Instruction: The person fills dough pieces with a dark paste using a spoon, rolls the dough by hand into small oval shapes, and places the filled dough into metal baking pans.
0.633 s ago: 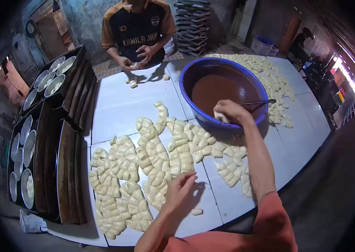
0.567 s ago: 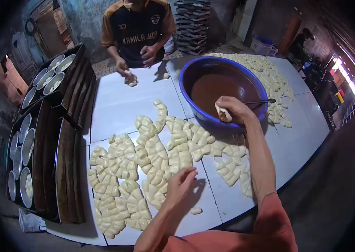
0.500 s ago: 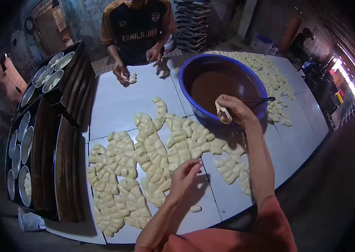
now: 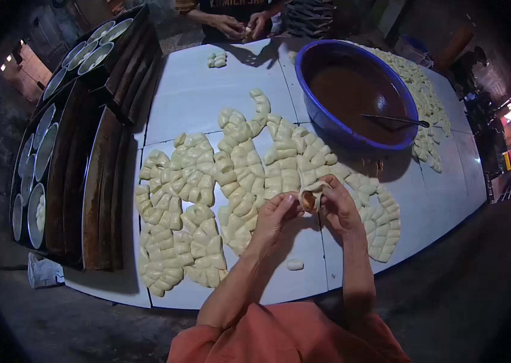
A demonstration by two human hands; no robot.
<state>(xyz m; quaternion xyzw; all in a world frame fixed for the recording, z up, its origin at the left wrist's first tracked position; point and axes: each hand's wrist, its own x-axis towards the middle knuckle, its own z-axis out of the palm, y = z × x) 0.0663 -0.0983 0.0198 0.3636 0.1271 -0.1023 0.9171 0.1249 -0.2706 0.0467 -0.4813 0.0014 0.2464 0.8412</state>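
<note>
Between my hands is a small piece of pale dough (image 4: 310, 201), cupped around a dab of brown filling. My left hand (image 4: 278, 213) pinches its left edge, and my right hand (image 4: 339, 209) grips the other side. They hold it above the white tabletop, close to a broad spread of cream-coloured dough pieces (image 4: 237, 157) lying packed together. One loose dough piece (image 4: 295, 264) rests alone near the table's front edge. Beyond my right hand stands a blue basin (image 4: 310, 100) of brown filling, with a dark-handled utensil (image 4: 397, 119) lying across it.
Across the table a co-worker's hands (image 4: 243, 27) work a small bit of dough, with a few dough pieces (image 4: 217, 59) before them. Dark trays (image 4: 65, 175) holding round metal tins (image 4: 36, 212) line the left side. More dough pieces (image 4: 428, 103) lie behind the basin.
My right hand has come away from the basin's rim with the filled dough, down to my left hand, which now pinches it too. The co-worker's hands have come together. The view has shifted.
</note>
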